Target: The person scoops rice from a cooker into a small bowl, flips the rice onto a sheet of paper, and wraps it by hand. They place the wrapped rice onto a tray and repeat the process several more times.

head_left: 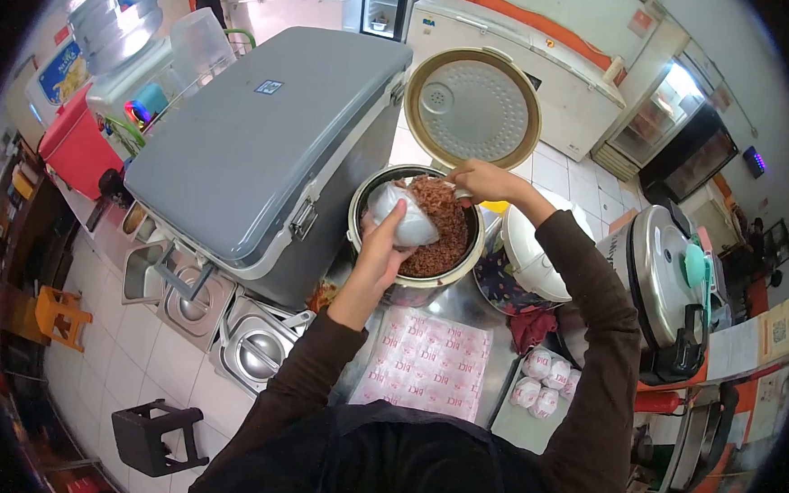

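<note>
The left hand has its grip closed around a pale bowl, tilted inside the open rice cooker. Reddish-brown rice fills much of the cooker and reaches the bowl's upper side. The right hand is over the cooker's far right rim, its grip closed on a pale utensil, mostly hidden by the fingers. The cooker's round lid stands raised behind.

The cooker sits on the metal desk, between a large grey cooler box on the left and a dark patterned pot on the right. Printed paper lies flat in front of the cooker, towards the desk's near edge. To its right are a tray with round wrapped bundles and, behind them, a dark red cloth.
</note>
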The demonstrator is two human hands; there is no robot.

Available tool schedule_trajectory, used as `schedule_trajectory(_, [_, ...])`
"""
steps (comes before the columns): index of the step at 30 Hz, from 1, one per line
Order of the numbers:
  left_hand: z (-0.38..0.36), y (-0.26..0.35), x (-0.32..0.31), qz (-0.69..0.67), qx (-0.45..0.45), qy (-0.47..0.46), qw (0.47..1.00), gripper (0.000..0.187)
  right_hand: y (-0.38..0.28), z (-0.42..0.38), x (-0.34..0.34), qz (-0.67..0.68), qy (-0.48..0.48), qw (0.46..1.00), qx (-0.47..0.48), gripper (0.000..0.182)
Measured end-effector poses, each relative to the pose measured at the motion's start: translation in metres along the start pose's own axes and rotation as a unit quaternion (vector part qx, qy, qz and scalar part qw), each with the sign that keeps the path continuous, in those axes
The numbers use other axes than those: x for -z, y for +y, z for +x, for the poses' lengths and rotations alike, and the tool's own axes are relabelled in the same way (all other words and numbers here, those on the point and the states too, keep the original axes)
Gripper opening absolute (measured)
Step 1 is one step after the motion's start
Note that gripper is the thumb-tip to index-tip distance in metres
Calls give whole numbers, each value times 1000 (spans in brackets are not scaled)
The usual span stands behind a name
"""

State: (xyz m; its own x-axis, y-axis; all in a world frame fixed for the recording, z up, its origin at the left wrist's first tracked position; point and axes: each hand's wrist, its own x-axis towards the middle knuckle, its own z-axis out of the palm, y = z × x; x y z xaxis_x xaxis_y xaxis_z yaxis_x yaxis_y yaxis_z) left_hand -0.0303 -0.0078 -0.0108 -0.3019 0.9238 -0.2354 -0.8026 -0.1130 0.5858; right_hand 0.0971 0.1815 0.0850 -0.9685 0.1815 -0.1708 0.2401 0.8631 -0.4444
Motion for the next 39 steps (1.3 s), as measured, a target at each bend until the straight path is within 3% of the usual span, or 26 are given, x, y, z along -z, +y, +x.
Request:
schedule_trajectory(1, [2,-2,-7,7,5,10,1000,58,-10,0,3,-50,-20,999,-2,30])
schedule_trajectory(3, [11,-8,-15,-14,13,0,1000,54,-37,-4,6,2,-22,992,-123,30])
schedule_trajectory(6, [20,-11,-19,-40,37,-13,998,44,-42,-9,-11,-193,-26,978,-72,29])
schedule_trajectory(7, [20,-12,-21,-51,46,-12,998,43,-53,-17,-12,-120,15,990,-75,35])
schedule_trajectory(10, [18,-10,-25,-90,73,-24,993,40,-55,-28,-27,-176,35,982,-53,32])
schedule_trajectory(12, [16,-6,-26,-115,95,-10,989,42,-55,-33,-33,-184,49,979,-75,40])
schedule_trajectory(17, [21,1,-7,-244,163,-102,950,52,-76,-51,-12,-236,66,960,-138,40])
schedule_trajectory(21, [19,8,1,-304,197,-118,925,60,-54,-60,-3,-153,185,966,-95,34])
schedule_trajectory(24, [13,10,-2,-295,177,-79,936,57,-54,-65,10,91,143,976,-139,35])
schedule_trajectory(28, [17,10,-2,-283,167,-23,944,54,-30,-65,-4,235,156,945,-164,32])
schedule_trajectory(34, [24,6,-3,-240,141,8,961,53,-34,-64,-13,289,186,931,-124,31])
schedule_trajectory(37, [23,7,-7,-232,138,35,962,51,-50,-64,-19,233,193,949,-91,35])
schedule_trajectory(39, [24,7,-4,-246,143,20,959,51,-47,-64,-22,238,202,942,-125,31])
